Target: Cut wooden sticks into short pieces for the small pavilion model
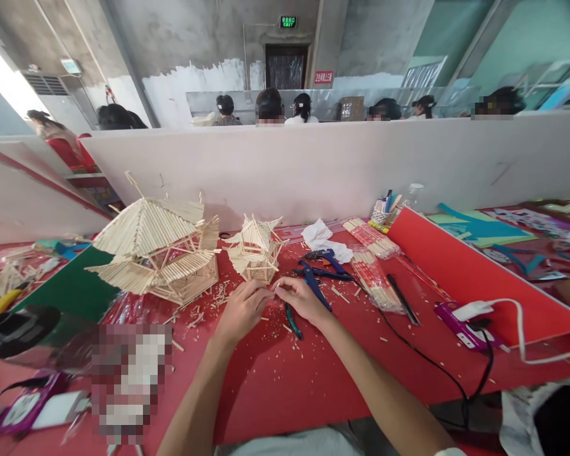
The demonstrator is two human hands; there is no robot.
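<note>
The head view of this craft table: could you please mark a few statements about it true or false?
1. Both hands meet just in front of the small stick model. True: the left hand and right hand have their fingertips together there.
2. The large stick model stands to the right of the small one. False: it stands to the left.
3. The table is blue. False: its surface is red.
4. Blue-handled pliers lie beyond the right hand. True.
5. Packs of sticks lie right of the pliers. True.
</note>
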